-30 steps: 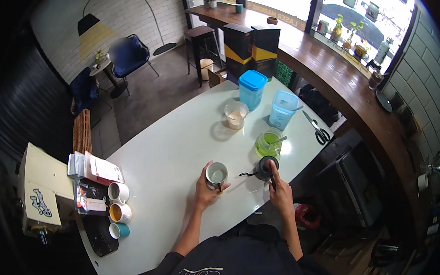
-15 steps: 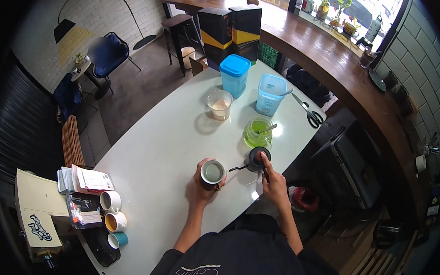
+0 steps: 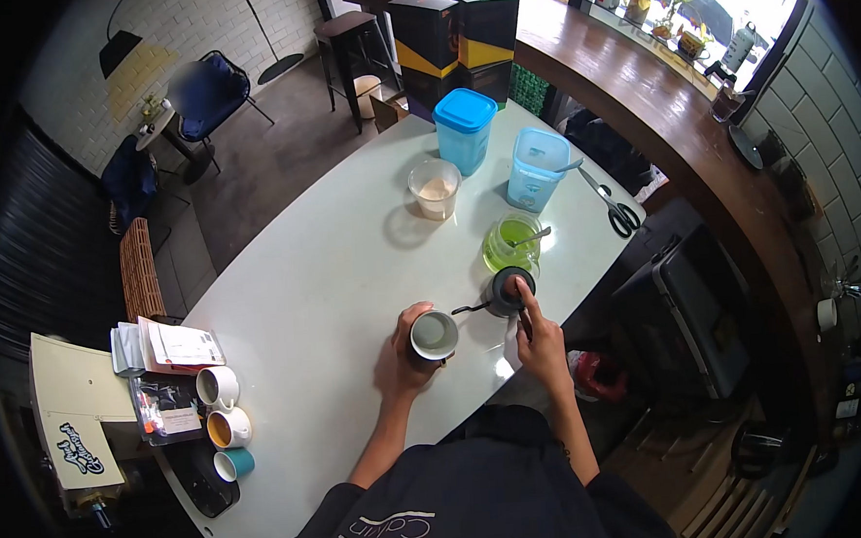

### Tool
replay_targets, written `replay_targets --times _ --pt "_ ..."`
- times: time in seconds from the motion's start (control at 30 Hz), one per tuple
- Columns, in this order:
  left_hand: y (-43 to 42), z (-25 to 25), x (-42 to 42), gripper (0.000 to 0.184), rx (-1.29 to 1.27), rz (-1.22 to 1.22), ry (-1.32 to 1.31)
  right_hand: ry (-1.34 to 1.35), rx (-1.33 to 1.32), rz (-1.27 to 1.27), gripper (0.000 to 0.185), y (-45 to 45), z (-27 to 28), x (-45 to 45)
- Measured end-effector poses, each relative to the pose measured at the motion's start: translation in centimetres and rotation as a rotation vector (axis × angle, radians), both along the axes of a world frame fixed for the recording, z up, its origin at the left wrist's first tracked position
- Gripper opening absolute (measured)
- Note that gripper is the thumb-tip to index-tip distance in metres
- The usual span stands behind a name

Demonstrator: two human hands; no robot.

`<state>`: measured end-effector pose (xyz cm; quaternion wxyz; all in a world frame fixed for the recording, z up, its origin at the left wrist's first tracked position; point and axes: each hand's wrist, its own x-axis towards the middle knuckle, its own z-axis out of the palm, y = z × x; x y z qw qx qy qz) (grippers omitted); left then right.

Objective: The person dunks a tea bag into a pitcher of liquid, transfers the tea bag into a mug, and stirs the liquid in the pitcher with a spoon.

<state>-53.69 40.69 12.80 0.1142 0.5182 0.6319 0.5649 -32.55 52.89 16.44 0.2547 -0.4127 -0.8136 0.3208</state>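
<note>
My left hand (image 3: 406,355) is wrapped round a cup (image 3: 435,335) with a pale inside, dark outside, its mouth facing up. What lies at its bottom is hard to make out. In my right hand (image 3: 541,343) is the handle of a small black gooseneck kettle (image 3: 498,298), my index finger stretched onto its lid. The thin spout points left, its tip close to the cup's rim; no stream of liquid shows. Just beyond the kettle sits a glass jug (image 3: 498,256) of green liquid with a spoon in it.
Farther back on the white table (image 3: 304,266) stand a clear cup of beige powder (image 3: 436,193), a lidded blue container (image 3: 466,142), an open blue container (image 3: 535,181) and scissors (image 3: 617,210). Several mugs (image 3: 228,428) line the left edge. Black boxes (image 3: 429,60) stand behind.
The view has tilted slightly. My left hand has brought the cup a little to the right, closer to the spout. My right hand keeps its hold on the kettle.
</note>
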Motion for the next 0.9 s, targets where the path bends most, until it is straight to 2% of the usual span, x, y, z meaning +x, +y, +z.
replay_targets --times 0.23,0.47,0.53,0.67,0.77,0.9 --pt "0.1 -0.1 0.1 0.072 0.045 0.004 -0.005 0.035 0.004 0.015 0.096 -0.1 -0.1 0.0" --pt "0.1 0.0 0.2 0.075 0.059 0.008 -0.003 -0.018 -0.038 0.001 0.096 -0.7 0.1 0.6" --pt "-0.1 0.1 0.1 0.084 0.000 0.007 0.024 -0.002 -0.026 -0.007 0.097 -1.0 -0.1 0.9" --pt "-0.5 0.9 0.1 0.079 -0.027 0.018 0.021 0.046 -0.087 -0.027 0.095 -1.9 -0.5 2.0" --pt "-0.6 1.3 0.3 0.072 -0.300 0.093 -0.147 0.134 -0.058 -0.030 0.092 -2.5 0.4 2.6" --pt "-0.2 1.2 0.0 0.069 -0.252 0.219 -0.033 0.160 -0.020 -0.068 0.090 -2.9 1.6 2.6"
